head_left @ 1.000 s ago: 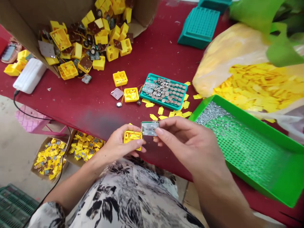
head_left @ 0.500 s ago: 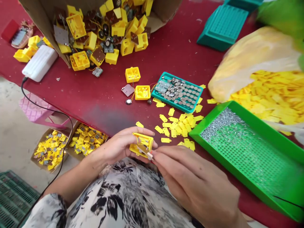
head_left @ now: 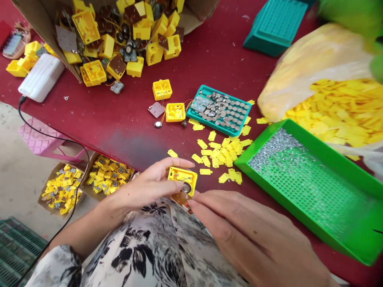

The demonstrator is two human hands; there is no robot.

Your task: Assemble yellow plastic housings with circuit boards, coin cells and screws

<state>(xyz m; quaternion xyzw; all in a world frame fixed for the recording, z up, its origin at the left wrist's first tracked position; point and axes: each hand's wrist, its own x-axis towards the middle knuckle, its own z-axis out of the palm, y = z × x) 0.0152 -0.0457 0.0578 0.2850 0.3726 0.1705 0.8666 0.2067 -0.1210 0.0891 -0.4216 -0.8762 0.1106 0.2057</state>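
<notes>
My left hand is closed around a small open yellow plastic case, held low in front of my body. Inside the case a thin wire shows, and the thumb presses beside a dark round metal part at its lower edge. Just below the case is a brown circuit board; the fingertips of my right hand pinch its right edge, where a small red spot shows. Part of the board is hidden by the fingers. Small flat yellow covers lie scattered on the table beyond both hands.
A teal tray holds coin-like metal discs. Beside it are two open yellow cases with wires. A green tray of small screws stands right, near a bag of yellow pieces. A cardboard box of cases lies behind.
The brown board has swung out from inside the yellow case to below it, exposing the round metal part. My left thumb now presses on the case's lower edge. The whole view has shifted slightly.
</notes>
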